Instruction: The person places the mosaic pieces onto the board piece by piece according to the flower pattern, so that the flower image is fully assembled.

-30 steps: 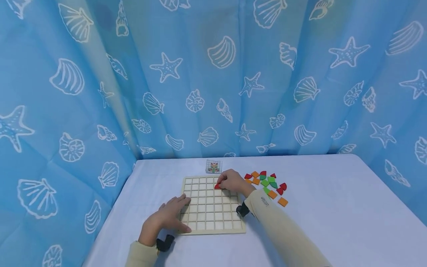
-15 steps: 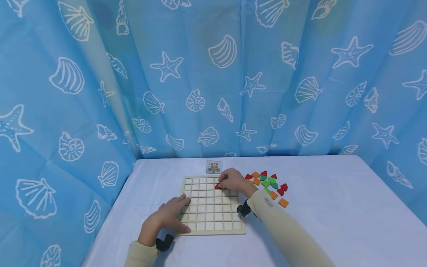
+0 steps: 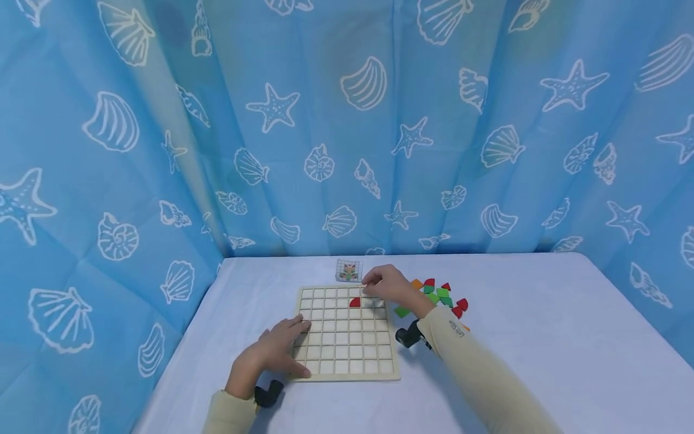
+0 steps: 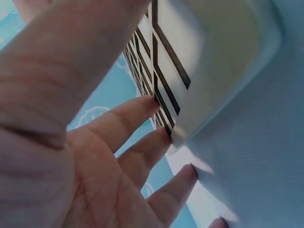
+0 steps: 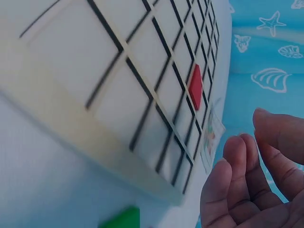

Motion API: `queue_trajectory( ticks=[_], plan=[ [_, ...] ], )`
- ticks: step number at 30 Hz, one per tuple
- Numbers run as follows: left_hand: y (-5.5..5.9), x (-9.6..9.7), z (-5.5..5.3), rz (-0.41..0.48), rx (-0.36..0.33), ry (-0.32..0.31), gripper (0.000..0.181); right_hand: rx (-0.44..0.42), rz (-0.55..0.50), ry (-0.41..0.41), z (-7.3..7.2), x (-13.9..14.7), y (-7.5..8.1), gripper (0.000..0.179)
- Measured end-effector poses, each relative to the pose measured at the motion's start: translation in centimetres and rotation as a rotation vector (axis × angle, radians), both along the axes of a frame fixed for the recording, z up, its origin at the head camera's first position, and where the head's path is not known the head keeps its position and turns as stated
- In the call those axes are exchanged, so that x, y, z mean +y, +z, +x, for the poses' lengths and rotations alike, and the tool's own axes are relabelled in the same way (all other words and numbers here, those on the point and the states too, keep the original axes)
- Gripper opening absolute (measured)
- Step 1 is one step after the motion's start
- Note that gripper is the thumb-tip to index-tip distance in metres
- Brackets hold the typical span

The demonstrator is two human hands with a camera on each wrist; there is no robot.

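Note:
A pale wooden grid board [image 3: 352, 378] lies on the white table. My left hand [image 3: 278, 348] rests along its left side, with fingers and thumb spread over the edge; in the left wrist view two fingertips [image 4: 164, 135] touch the frame. A red quarter-round tile [image 3: 355, 302] sits in a cell of the second row from the far side. Over the board's far right corner hovers my right hand [image 3: 391, 283], fingers loosely bent and holding nothing. Its thumb and fingers stand slightly apart in the right wrist view, away from the red tile.
Several red, green and orange tiles [image 3: 432, 298] lie loose right of the board, some hidden behind my right hand and sleeve. A small pattern card [image 3: 348, 271] is behind the board. A blue seashell curtain [image 3: 336, 181] hangs behind the table.
My right hand has let go of the red tile, leaving it in its cell, and has moved right and slightly up. The left hand has stayed on the board.

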State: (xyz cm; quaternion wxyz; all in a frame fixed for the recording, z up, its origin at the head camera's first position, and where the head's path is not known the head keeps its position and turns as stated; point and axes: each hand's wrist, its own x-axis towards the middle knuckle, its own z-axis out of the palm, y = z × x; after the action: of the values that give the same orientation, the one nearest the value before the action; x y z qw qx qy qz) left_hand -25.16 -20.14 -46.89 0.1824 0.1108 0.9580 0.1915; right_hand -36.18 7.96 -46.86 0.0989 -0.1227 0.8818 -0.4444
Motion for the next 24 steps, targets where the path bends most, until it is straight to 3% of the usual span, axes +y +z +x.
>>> queue_trajectory(
  ticks=[5, 15, 24],
  plan=[
    [0.0, 0.1, -0.3, -0.023, 0.004, 0.002, 0.102, -0.010, 0.034, -0.033, 0.1, 1.3, 1.0, 0.020],
    [0.0, 0.2, 0.0, -0.024, -0.001, 0.013, 0.102, -0.008, 0.060, -0.092, -0.5, 4.8, -0.4, 0.020],
    [-0.1, 0.2, 0.0, -0.031, -0.011, 0.016, 0.103, -0.022, 0.095, -0.148, -0.6, 8.9, 0.0, 0.027]
  ],
)
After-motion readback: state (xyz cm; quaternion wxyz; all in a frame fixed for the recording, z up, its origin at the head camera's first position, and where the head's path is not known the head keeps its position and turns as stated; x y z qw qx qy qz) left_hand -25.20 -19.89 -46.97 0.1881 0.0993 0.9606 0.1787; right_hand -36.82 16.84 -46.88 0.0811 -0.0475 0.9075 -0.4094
